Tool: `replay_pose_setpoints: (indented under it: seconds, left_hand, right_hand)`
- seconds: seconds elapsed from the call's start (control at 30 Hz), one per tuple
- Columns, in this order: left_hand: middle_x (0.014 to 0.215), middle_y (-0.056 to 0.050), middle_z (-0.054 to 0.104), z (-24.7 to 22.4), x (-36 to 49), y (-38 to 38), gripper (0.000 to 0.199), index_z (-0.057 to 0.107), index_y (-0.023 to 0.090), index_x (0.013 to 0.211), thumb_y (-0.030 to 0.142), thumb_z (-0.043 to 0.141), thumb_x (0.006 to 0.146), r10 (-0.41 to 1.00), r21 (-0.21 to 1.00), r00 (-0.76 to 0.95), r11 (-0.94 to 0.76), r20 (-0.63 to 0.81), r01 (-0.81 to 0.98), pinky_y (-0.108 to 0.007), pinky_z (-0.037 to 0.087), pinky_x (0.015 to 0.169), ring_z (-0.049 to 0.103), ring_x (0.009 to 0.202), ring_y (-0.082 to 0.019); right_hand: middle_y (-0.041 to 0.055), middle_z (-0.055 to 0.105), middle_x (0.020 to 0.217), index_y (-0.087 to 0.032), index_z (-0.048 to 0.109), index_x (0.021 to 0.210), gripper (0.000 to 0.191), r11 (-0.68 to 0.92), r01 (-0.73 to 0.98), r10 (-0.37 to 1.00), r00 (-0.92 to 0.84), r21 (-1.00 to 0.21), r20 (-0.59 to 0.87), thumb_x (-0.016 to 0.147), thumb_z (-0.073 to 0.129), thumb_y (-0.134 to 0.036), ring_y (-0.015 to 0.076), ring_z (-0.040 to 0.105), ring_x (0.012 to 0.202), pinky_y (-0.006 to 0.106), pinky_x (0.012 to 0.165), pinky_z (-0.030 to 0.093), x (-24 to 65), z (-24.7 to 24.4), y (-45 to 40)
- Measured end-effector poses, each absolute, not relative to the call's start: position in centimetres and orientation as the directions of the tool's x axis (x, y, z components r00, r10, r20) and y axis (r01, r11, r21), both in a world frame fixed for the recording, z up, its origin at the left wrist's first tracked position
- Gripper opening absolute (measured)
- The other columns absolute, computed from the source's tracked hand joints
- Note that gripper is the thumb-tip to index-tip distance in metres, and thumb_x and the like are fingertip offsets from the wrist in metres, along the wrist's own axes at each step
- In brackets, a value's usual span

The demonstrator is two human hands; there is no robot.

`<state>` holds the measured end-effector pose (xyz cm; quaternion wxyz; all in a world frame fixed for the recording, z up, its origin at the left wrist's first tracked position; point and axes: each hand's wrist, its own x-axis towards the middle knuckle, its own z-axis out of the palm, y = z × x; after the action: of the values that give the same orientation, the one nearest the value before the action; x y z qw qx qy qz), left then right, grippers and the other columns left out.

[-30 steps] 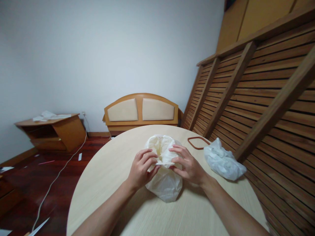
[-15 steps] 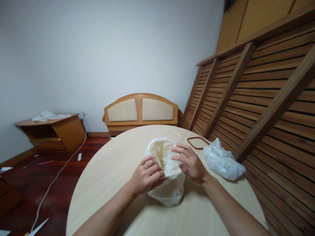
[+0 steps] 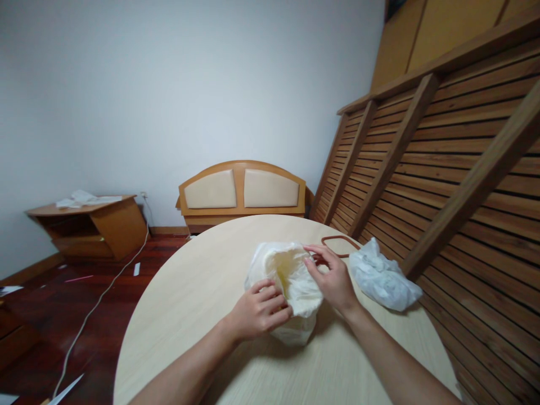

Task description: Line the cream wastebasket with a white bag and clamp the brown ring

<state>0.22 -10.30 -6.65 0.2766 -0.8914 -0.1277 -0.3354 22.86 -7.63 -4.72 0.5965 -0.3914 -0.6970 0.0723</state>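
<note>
A white plastic bag (image 3: 301, 289) stands on the round table with its mouth spread wide toward me, its inside pale yellow. My left hand (image 3: 265, 309) has its fingers curled over the near left part of the rim, closed on the plastic. On the right side of the mouth, my right hand (image 3: 331, 275) pinches the rim between thumb and fingers. Whether anything lies at the bottom of the bag cannot be made out.
To the right on the pale round table (image 3: 181, 292) sits a second, crumpled white plastic bag (image 3: 382, 275). Behind it lies a brown rounded loop (image 3: 337, 238). A slatted wooden panel (image 3: 426, 152) leans along the right, and a cable (image 3: 99, 304) crosses the floor at left.
The bag's mouth has opened wider and its front rim has folded outward and down. My left hand has shifted slightly right, while my right hand has turned at the rim.
</note>
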Motion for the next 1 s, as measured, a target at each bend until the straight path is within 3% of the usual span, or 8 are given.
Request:
replay_pose_setpoints:
  seconds: [0.13,0.23,0.4,0.53,0.7,1.0]
  left_hand:
    - [0.081,0.001,0.072,-6.9,0.7,-10.2,0.006,0.065,0.025,0.098,0.025,0.061,0.093,0.102,-0.368,0.753,-0.825,0.650,0.429,-0.033,0.046,0.097,0.065,0.089,-0.017]
    - [0.092,-0.002,0.075,-6.5,0.8,-10.7,0.020,0.066,0.022,0.105,0.036,0.064,0.090,0.090,-0.294,0.710,-0.868,0.698,0.399,-0.036,0.046,0.099,0.066,0.094,-0.019]
    - [0.112,-0.008,0.073,-5.3,0.5,-11.5,0.027,0.063,0.025,0.115,0.022,0.063,0.089,0.151,-0.120,0.417,-0.823,0.896,0.556,-0.039,0.050,0.095,0.065,0.104,-0.023]
    - [0.120,-0.011,0.070,-4.8,-0.1,-11.0,0.037,0.058,0.024,0.127,0.016,0.061,0.090,0.302,0.102,0.240,-0.791,0.922,0.603,-0.041,0.053,0.093,0.066,0.109,-0.024]
    - [0.103,-0.005,0.076,-5.0,-0.5,-10.3,0.022,0.062,0.024,0.114,0.018,0.056,0.094,0.428,0.229,0.245,-0.791,0.870,0.568,-0.044,0.048,0.100,0.071,0.094,-0.020]
    - [0.120,-0.006,0.074,-5.5,-1.0,-9.5,0.032,0.064,0.026,0.121,0.019,0.055,0.091,0.576,0.270,0.317,-0.711,0.753,0.649,-0.055,0.041,0.104,0.065,0.112,-0.026]
  right_hand:
    - [0.0073,0.072,0.103,-0.022,0.073,0.104,0.017,0.661,0.434,0.656,0.063,-0.612,0.753,0.091,0.064,-0.028,0.0167,0.068,0.075,0.027,0.058,0.059,23.1,-4.9,-7.3]
    - [0.0062,0.072,0.101,-0.022,0.073,0.102,0.016,0.657,0.428,0.659,0.074,-0.621,0.748,0.090,0.065,-0.026,0.0150,0.068,0.071,0.025,0.057,0.058,23.1,-5.0,-7.3]
    - [0.0046,0.071,0.099,-0.024,0.073,0.102,0.017,0.709,0.434,0.617,0.000,-0.556,0.787,0.089,0.063,-0.019,0.0144,0.066,0.071,0.025,0.059,0.058,22.7,-5.0,-7.8]
    - [0.0040,0.070,0.099,-0.025,0.072,0.102,0.022,0.757,0.423,0.579,-0.084,-0.498,0.811,0.087,0.062,-0.013,0.0147,0.067,0.073,0.026,0.059,0.058,21.9,-4.7,-8.8]
    - [0.0051,0.072,0.099,-0.025,0.071,0.102,0.024,0.807,0.406,0.523,-0.152,-0.430,0.838,0.086,0.061,-0.011,0.0194,0.070,0.085,0.030,0.065,0.061,21.0,-4.5,-9.5]
    - [0.0048,0.073,0.104,-0.025,0.071,0.103,0.024,0.807,0.407,0.529,-0.178,-0.427,0.830,0.086,0.062,-0.010,0.0198,0.072,0.093,0.030,0.070,0.061,21.1,-4.9,-9.3]
